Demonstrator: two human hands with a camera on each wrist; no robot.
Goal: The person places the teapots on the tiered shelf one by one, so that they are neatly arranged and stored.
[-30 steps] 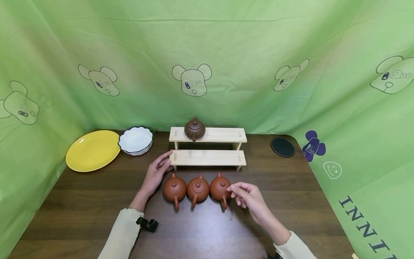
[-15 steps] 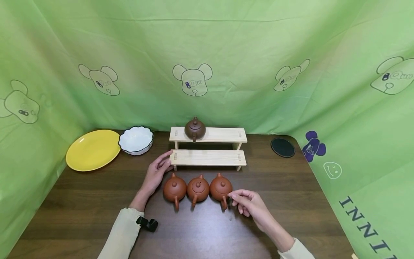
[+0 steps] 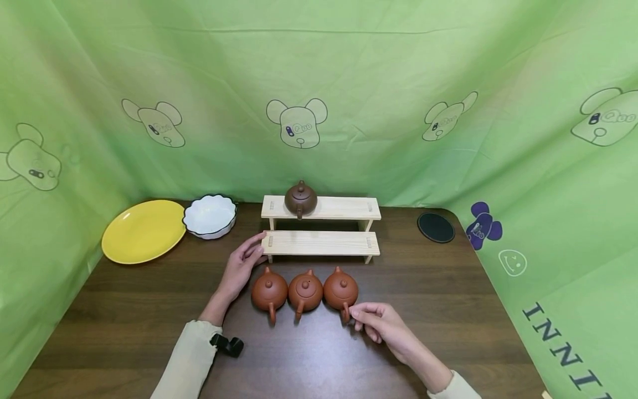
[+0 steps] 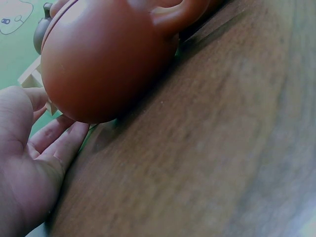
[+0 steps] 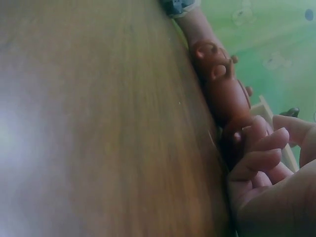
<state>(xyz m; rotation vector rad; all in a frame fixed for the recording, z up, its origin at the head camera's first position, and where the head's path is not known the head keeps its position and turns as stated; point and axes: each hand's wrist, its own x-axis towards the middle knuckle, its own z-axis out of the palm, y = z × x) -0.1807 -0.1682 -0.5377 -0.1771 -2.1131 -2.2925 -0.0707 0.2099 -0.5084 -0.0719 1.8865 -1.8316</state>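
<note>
Three reddish-brown clay teapots stand in a row on the table: left teapot, middle teapot and right teapot, handles toward me. My right hand is at the right teapot's handle, its fingers loosely bent and thumb apart from them in the right wrist view. Whether the fingertips touch the handle is unclear. My left hand holds the left end of a two-tier wooden stand, partly hidden behind the left teapot in the left wrist view. A dark brown teapot sits on the upper tier.
At the back left, a yellow plate lies beside a white scalloped bowl with a dark rim. A black round coaster lies at the back right. Green printed cloth encloses the table's back and sides.
My right hand has moved from the right teapot's side down and toward me to its handle. The left hand, the stand and the teapots stay put.
</note>
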